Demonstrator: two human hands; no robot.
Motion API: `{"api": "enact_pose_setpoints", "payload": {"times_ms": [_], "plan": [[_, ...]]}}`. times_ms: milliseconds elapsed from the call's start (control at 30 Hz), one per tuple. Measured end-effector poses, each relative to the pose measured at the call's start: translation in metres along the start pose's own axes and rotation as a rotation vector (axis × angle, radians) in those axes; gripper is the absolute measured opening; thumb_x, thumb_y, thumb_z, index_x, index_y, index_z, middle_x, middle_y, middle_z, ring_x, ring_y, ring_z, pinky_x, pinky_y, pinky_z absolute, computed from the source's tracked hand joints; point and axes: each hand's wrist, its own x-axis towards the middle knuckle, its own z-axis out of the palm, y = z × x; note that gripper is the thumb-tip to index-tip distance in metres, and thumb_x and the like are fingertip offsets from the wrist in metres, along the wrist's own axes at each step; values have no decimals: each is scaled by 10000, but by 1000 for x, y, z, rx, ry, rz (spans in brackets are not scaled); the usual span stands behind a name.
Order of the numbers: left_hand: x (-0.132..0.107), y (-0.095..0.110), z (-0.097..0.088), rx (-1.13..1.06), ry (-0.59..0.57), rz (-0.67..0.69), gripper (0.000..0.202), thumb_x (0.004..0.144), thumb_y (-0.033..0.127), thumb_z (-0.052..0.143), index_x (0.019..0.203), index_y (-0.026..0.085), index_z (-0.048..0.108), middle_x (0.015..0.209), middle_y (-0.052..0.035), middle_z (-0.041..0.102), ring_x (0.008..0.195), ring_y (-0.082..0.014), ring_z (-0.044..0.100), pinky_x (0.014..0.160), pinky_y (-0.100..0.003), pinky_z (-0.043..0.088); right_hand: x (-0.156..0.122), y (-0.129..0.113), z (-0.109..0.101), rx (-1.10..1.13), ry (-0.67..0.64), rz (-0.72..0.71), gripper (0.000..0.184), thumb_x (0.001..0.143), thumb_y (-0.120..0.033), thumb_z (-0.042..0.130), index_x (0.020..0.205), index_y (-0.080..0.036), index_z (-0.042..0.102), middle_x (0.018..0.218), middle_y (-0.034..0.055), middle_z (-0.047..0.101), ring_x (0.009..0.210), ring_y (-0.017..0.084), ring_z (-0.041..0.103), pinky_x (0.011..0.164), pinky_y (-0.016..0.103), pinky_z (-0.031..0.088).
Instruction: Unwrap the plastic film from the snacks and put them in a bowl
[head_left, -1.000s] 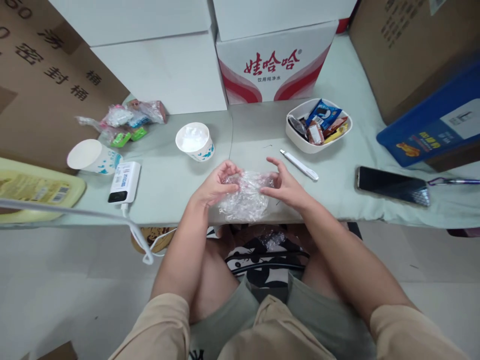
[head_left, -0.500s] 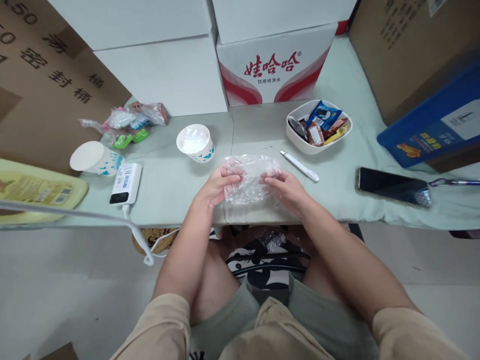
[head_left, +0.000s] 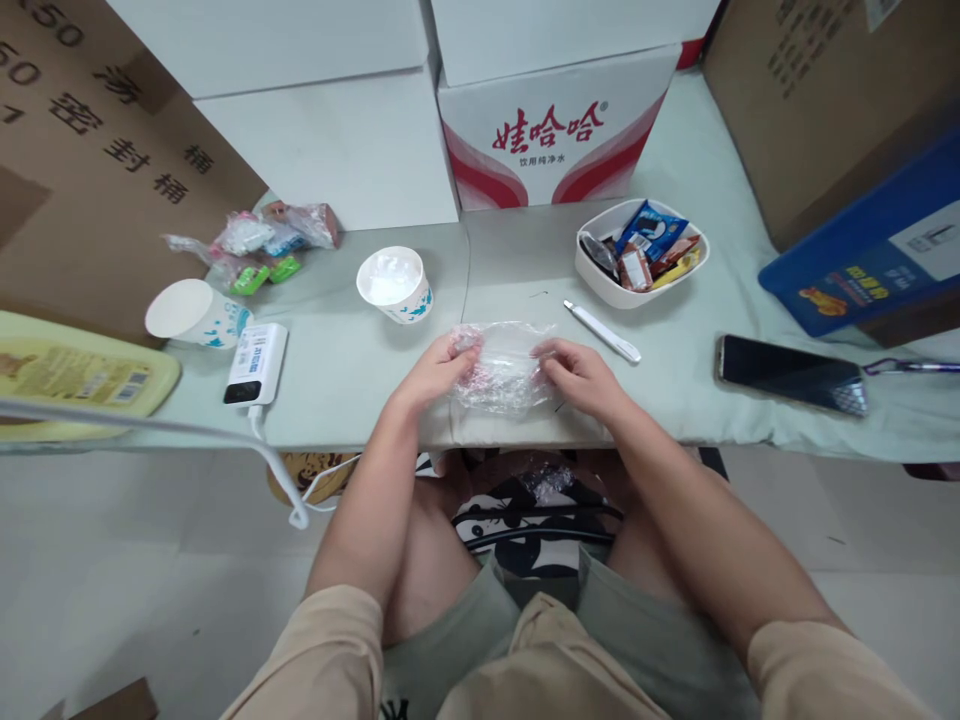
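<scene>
A crumpled clear plastic bag [head_left: 501,366] lies near the front edge of the pale green table [head_left: 360,350]. Both hands grip it. My left hand [head_left: 435,372] pinches its left side with curled fingers. My right hand [head_left: 581,378] pinches its right side, fingers closed on the film. Something reddish shows faintly through the plastic by the left fingers. A white utility knife [head_left: 602,331] lies just beyond my right hand.
A paper cup [head_left: 393,283] stands behind the bag, another cup [head_left: 196,313] lies at left beside a white power bank [head_left: 256,362]. A white bowl of wrapped snacks [head_left: 640,262] sits at right, a phone [head_left: 792,373] farther right. Boxes [head_left: 551,125] line the back.
Both hands have closed on the bag and drawn it flatter and further onto the table; earlier the right fingers were spread and the bag hung over the edge.
</scene>
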Motion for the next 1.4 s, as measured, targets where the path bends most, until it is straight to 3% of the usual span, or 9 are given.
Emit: {"api": "enact_pose_setpoints", "payload": {"times_ms": [267, 533, 733, 867, 967, 1100, 1200, 1300, 1400], "plan": [[-4, 1, -9, -344, -53, 13, 477, 618, 251, 855, 1036, 201, 631, 776, 6, 727, 575, -92, 619, 574, -218, 478, 0, -2, -1, 441, 7, 35, 379, 750, -391, 678, 1107, -279, 620, 670, -60, 611, 584, 134, 575, 601, 295, 485], [-6, 3, -19, -341, -128, 84, 388, 511, 427, 869, 755, 158, 733, 898, -76, 725, 761, -183, 649, 615, -274, 483, -2, -7, -4, 531, -56, 0, 265, 696, -474, 627, 703, -211, 664, 872, 66, 659, 776, 188, 594, 671, 334, 505], [-1, -3, -13, -96, -77, 143, 307, 600, 296, 859, 793, 172, 655, 950, -56, 681, 893, -162, 597, 702, -240, 459, 1, 2, 4, 417, 54, 132, 810, 684, -499, 764, 1401, -369, 410, 1098, 29, 663, 779, 187, 625, 655, 347, 534], [3, -6, -9, -89, -23, 179, 440, 591, 217, 838, 955, 206, 591, 1092, -46, 649, 851, -122, 582, 695, -223, 469, 3, 7, 10, 348, 54, 170, 1091, 613, -312, 817, 1528, -322, 224, 924, 6, 673, 736, 209, 650, 736, 411, 556], [6, -6, -8, -61, 187, 254, 439, 581, 184, 817, 952, 213, 583, 1076, -25, 626, 824, -101, 576, 697, -215, 461, 5, 7, 9, 323, 215, 151, 924, 603, -283, 774, 1430, -279, 363, 807, -28, 648, 698, 195, 624, 727, 381, 524], [8, -9, 5, 29, 388, 321, 243, 691, 260, 761, 790, 201, 547, 700, 43, 523, 624, -86, 479, 608, -218, 409, 5, 0, 7, 168, 316, 70, 301, 636, -353, 718, 878, -234, 585, 764, -11, 617, 712, 178, 580, 732, 357, 477], [7, -13, 23, 40, 242, 304, 296, 723, 351, 780, 902, 205, 595, 880, -16, 654, 807, -138, 622, 747, -267, 499, 0, -6, 10, 61, 290, -65, 187, 697, -364, 673, 750, -227, 558, 861, 21, 660, 815, 194, 605, 804, 366, 470], [7, -15, 38, -33, 67, 310, 596, 676, 424, 852, 1180, 244, 590, 1335, -97, 619, 1226, -231, 610, 996, -349, 492, -6, -8, 16, 133, 202, -123, 213, 764, -376, 672, 854, -249, 528, 981, 28, 711, 903, 204, 637, 866, 370, 479], [5, -11, 45, -80, -24, 288, 714, 656, 512, 868, 1256, 246, 590, 1384, -113, 605, 1269, -262, 592, 1028, -362, 477, -8, -6, 22, 324, 44, -63, 381, 796, -455, 703, 1063, -288, 489, 937, 5, 714, 869, 203, 666, 826, 361, 510]]}}
